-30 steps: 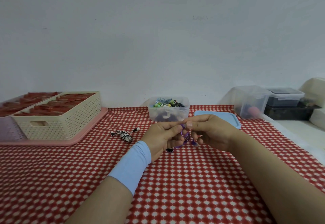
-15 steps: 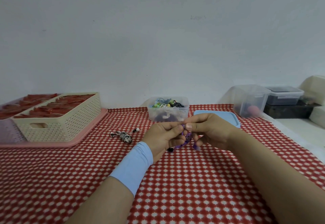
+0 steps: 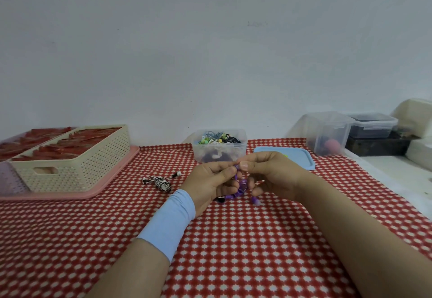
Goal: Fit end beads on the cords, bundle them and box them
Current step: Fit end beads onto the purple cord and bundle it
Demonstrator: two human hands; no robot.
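Purple thin cord (image 3: pixel 240 186), partly looped up, sits right between both hands, just above the bench (image 3: pixel 233 251) with its red-and-white checked cloth. The left hand (image 3: pixel 210 180) has its thumb and fingers curled round the loops, and the right hand (image 3: pixel 273 176) pinches the top of the same cord with thumb and forefinger, so both are gripping it and the thumb tips nearly meet. One purple bead end (image 3: pixel 256 201) dangles below the right hand, and a dark end (image 3: pixel 221 200) pokes out under the left. A light blue stretchy wrist sleeve (image 3: pixel 170 225) covers the left wrist.

Just behind the hands is a clear plastic box (image 3: pixel 219 152) full of mixed coloured cords, with its flat blue lid (image 3: pixel 301 157) lying beside it on the right. A black-and-white striped cord bundle (image 3: pixel 161 182) lies on the cloth to the left of the hands, apart from them. Further left, a cream perforated plastic basket (image 3: pixel 81 164) holding red pieces sits on a pink tray (image 3: pixel 112 180). Can't tell what the red stuff is.
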